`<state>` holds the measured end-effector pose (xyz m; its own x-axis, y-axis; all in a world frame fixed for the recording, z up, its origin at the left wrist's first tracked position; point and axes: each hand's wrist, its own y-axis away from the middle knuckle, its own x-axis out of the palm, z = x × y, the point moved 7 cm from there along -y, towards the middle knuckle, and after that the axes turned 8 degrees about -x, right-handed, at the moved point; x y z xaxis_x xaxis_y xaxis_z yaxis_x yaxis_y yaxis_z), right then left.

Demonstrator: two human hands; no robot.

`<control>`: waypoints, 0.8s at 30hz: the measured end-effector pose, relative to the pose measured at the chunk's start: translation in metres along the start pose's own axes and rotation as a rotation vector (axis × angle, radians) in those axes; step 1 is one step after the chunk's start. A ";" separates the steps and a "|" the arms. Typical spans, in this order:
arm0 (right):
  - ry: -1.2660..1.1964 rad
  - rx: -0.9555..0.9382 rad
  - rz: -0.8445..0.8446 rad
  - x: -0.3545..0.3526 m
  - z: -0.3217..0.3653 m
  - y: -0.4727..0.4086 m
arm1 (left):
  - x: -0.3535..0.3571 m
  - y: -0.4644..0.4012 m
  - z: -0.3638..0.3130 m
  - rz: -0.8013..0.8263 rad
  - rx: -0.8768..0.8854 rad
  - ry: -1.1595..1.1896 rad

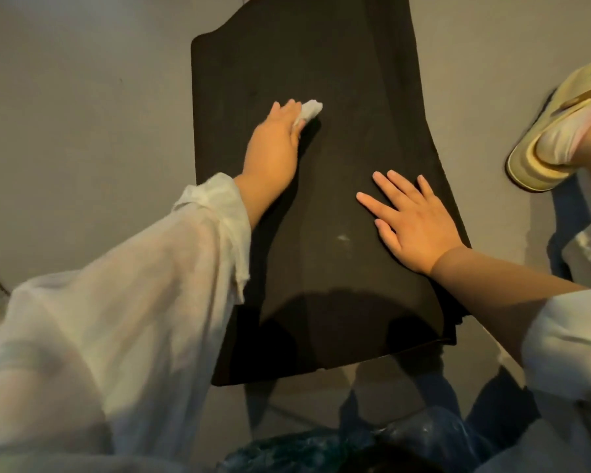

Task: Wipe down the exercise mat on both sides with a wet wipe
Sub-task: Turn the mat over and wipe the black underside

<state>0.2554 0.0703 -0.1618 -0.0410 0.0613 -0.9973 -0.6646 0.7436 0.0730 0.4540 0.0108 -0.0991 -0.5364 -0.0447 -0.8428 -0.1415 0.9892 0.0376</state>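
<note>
A black exercise mat [338,80] lies flat on the grey floor, running away from me. My left hand [275,145] reaches over the mat's left half and holds a crumpled white wet wipe [309,110] under its fingertips, pressed onto the mat. My right hand [413,221] lies flat, fingers spread, on the mat's right side near its edge. A small pale smudge [343,238] shows on the mat between my hands. The mat's far end folds up out of view at the top.
A foot in a yellow sandal [556,131] stands on the grey floor [82,97] just right of the mat. My white sleeves cover the lower left and right corners. Dark blue clothing [355,442] fills the bottom middle.
</note>
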 end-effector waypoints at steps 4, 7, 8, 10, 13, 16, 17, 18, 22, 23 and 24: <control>-0.009 -0.002 -0.003 0.003 -0.003 -0.001 | 0.050 0.019 -0.003 0.162 -0.015 -0.179; -0.018 -0.008 0.000 0.005 -0.004 -0.002 | 0.059 0.038 -0.012 0.221 0.087 -0.211; -0.019 -0.011 0.003 0.005 -0.004 -0.002 | 0.062 0.049 -0.017 0.274 0.134 -0.234; -0.021 -0.010 0.000 0.005 -0.004 -0.002 | 0.070 0.070 -0.027 0.384 0.207 -0.302; -0.012 -0.016 -0.010 0.005 -0.003 -0.002 | 0.079 0.101 -0.036 0.428 0.284 -0.367; -0.022 -0.026 -0.021 0.004 -0.001 -0.001 | 0.076 0.130 -0.031 0.424 0.259 -0.255; -0.021 -0.024 -0.022 0.004 -0.001 -0.001 | 0.075 0.141 -0.032 0.434 0.261 -0.201; -0.016 -0.020 -0.021 0.004 -0.001 -0.001 | 0.073 0.152 -0.035 0.452 0.277 -0.174; 0.006 -0.003 -0.006 0.003 -0.001 0.000 | 0.072 0.174 -0.034 0.575 0.299 -0.208; 0.007 -0.004 -0.007 0.002 -0.001 0.001 | 0.065 0.173 -0.037 0.589 0.297 -0.144; 0.003 -0.007 -0.011 0.001 -0.001 0.001 | 0.054 0.168 -0.040 0.575 0.281 -0.050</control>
<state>0.2545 0.0705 -0.1631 -0.0357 0.0511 -0.9981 -0.6701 0.7397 0.0619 0.3674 0.1685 -0.1170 -0.4212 0.5033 -0.7545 0.3838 0.8526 0.3545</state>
